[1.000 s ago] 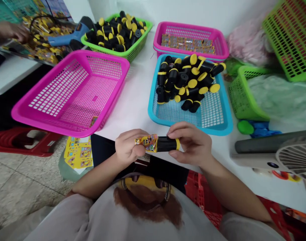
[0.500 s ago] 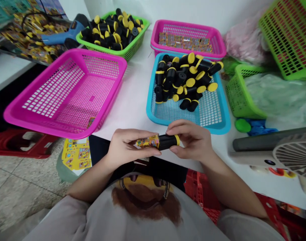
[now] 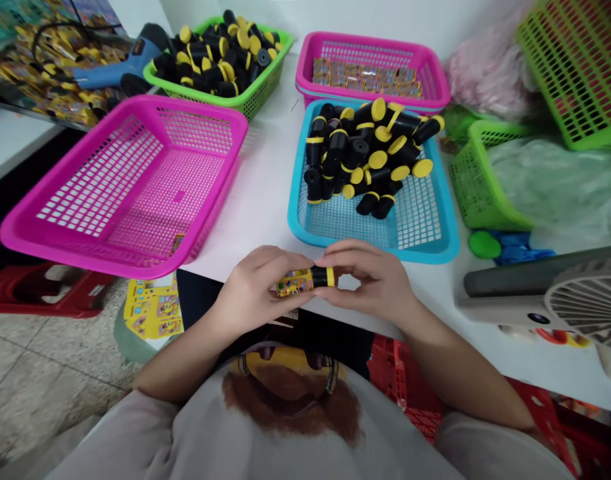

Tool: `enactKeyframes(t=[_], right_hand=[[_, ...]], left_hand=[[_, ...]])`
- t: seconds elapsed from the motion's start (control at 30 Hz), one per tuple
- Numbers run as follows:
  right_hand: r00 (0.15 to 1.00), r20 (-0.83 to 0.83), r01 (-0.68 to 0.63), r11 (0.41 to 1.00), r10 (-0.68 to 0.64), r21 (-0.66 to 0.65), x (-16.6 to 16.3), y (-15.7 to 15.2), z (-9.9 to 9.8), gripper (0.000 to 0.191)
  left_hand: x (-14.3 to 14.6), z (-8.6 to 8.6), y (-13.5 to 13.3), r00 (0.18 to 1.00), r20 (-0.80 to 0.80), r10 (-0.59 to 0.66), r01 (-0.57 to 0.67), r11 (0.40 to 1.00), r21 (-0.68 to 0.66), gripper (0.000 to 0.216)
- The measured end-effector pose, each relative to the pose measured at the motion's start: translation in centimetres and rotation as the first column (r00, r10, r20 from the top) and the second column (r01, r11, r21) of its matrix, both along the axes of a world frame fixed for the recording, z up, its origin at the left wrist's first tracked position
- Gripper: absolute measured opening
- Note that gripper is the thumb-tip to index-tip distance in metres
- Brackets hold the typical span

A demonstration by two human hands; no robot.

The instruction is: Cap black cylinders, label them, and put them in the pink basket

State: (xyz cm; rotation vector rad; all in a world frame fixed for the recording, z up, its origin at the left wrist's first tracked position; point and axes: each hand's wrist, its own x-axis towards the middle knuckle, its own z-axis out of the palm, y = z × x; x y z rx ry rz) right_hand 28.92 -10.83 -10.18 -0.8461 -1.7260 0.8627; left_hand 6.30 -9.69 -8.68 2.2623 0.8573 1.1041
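My left hand (image 3: 255, 288) is closed around a yellow printed sleeve (image 3: 294, 284), its thumb and fingers along the two sides. Out of the sleeve's right end sticks a short length of a black cylinder (image 3: 319, 277) with a yellow cap. The fingertips of my right hand (image 3: 378, 277) pinch that capped end. Just beyond my hands, a blue basket (image 3: 335, 233) holds many loose black cylinders (image 3: 358, 152) with yellow caps.
A pink basket (image 3: 130, 263) at the left has a small printed piece in its near corner. Behind are a green basket (image 3: 245, 103) of cylinders, a blue heat gun (image 3: 118, 70), and a pink basket (image 3: 370, 40) of printed pieces. A fan (image 3: 535, 300) lies at the right.
The black cylinder has moved left, deeper into the printed sleeve, so less black shows. My right hand has shifted left, closer to my left hand.
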Motion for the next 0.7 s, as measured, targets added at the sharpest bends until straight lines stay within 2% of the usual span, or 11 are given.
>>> enactKeyframes(t=[0.13,0.23,0.3,0.4,0.5,0.57,0.63,0.7], right_hand=[[1.0,0.012,0.027,0.999,-0.027,-0.036,-0.4,-0.1,-0.4,0.039],[0.994,0.049,0.096,0.995,-0.094,-0.042,-0.3,0.1,-0.3,0.034],[0.99,0.075,0.118,0.993,-0.118,-0.008,-0.2,0.2,-0.1,0.029],[0.996,0.049,0.07,0.997,-0.07,-0.007,0.0,0.2,0.1,0.031],[0.998,-0.062,-0.001,0.99,-0.008,-0.138,-0.1,-0.1,0.2,0.041],[0.994,-0.106,0.001,0.969,-0.028,-0.247,-0.3,-0.3,0.2,0.041],[0.994,-0.063,0.06,0.95,-0.084,-0.306,-0.5,-0.6,0.2,0.034],[0.994,0.016,0.105,0.955,-0.105,-0.278,-0.4,-0.7,0.1,0.032]], left_hand=[[0.3,-0.5,0.1,0.999,-0.013,0.045,-0.046,0.995,-0.085,0.021],[0.3,-0.3,0.1,1.0,-0.02,0.024,-0.027,0.991,-0.134,0.022],[0.2,0.0,0.3,0.999,-0.042,-0.008,0.006,0.998,-0.06,0.018],[-0.1,0.2,0.4,0.995,-0.085,-0.049,0.057,0.994,0.096,0.012],[-0.3,-0.1,0.3,0.996,-0.062,-0.071,0.081,0.982,0.169,0.016],[-0.5,-0.5,0.2,0.997,-0.046,-0.061,0.069,0.974,0.214,0.021],[-0.5,-0.9,0.1,0.997,-0.061,-0.036,0.051,0.966,0.252,0.03],[-0.4,-1.2,0.0,0.999,-0.053,0.005,0.009,0.967,0.256,0.037]])
